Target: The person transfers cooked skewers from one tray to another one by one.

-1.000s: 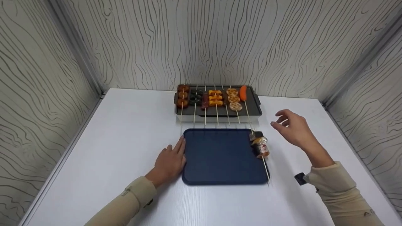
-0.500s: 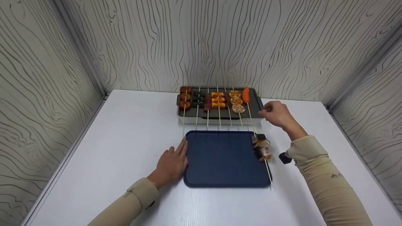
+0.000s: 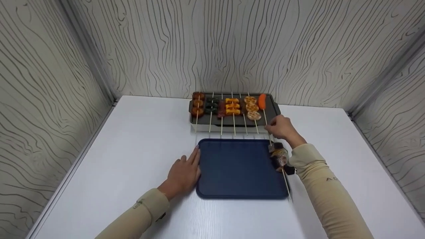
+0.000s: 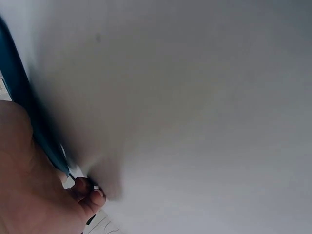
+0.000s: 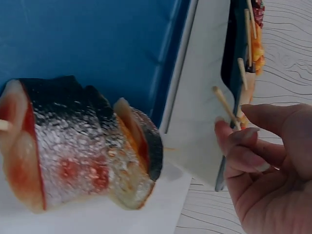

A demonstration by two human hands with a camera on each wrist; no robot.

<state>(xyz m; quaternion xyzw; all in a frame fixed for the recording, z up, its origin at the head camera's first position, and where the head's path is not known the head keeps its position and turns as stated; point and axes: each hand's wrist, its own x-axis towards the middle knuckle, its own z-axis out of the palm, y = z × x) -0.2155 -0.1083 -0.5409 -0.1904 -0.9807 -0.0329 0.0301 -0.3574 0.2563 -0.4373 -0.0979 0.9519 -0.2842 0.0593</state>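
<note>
In the head view my right hand (image 3: 280, 127) is at the front right of the grill. Its thumb and fingers pinch the stick of the sausage skewer (image 3: 262, 101), whose orange sausage lies on the grill plate; the stick's blunt end (image 5: 222, 100) pokes out between the fingertips in the right wrist view. My left hand (image 3: 184, 172) rests with extended fingers along the left edge of the dark blue tray (image 3: 239, 169). Across the tray's right edge lies a fish skewer (image 3: 280, 157), with silvery-skinned chunks (image 5: 73, 146) close up in the right wrist view.
The grill (image 3: 215, 124) stands against the back wall, behind the tray. Several other skewers lie side by side on it, including lotus root slices (image 3: 252, 108), yellow pieces (image 3: 232, 106) and brown rounds (image 3: 198, 104). Their sticks jut over its front edge. Patterned panels enclose the white table (image 3: 139, 132).
My right hand has come leftward from the right side of the table to the sausage skewer's stick and pinches it now. The left hand stays at the tray's edge; the head view has shifted slightly.
</note>
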